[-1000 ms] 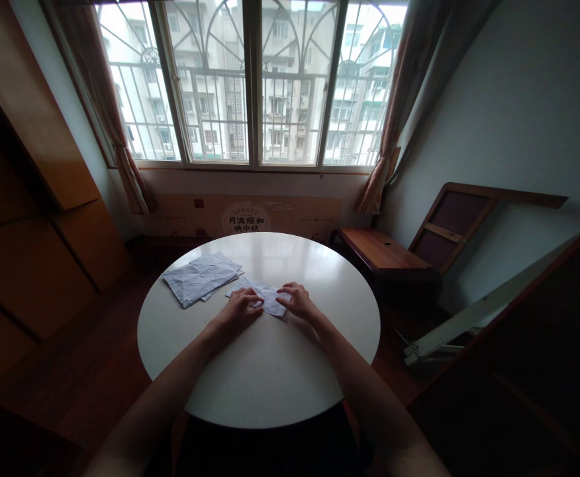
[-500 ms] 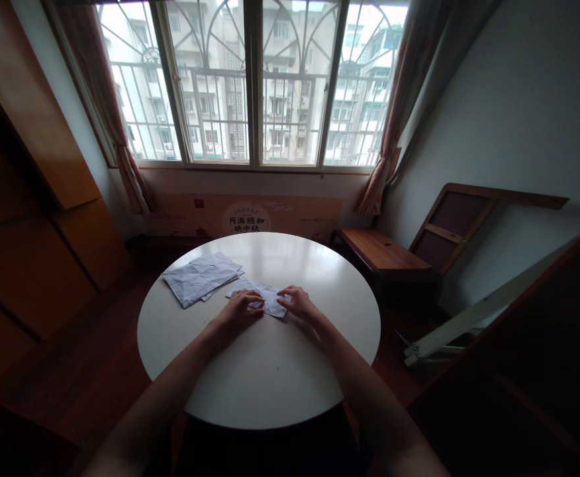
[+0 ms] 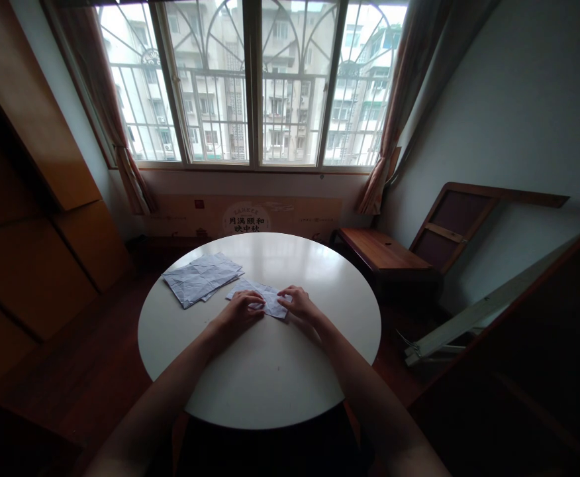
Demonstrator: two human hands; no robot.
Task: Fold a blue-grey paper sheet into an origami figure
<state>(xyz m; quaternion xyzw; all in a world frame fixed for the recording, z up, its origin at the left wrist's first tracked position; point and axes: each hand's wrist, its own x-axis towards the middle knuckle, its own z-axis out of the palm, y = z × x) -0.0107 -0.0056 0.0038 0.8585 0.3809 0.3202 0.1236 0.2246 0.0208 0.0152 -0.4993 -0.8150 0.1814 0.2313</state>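
A folded piece of white, creased paper lies on the round white table, partly covered by both hands. At its left part is my left hand, fingers curled and closed on the paper. On the right end, the fingers and thumb of my right hand pinch its edge. Some of the fingertips are hard to make out in the dim light. Left of and beyond my left hand rests a loose stack of crumpled, creased paper sheets.
A low wooden bench stands beyond the table at the right, with a wooden frame leaning by the wall. Wooden cabinets line the left side. A long printed cardboard box sits below the barred window.
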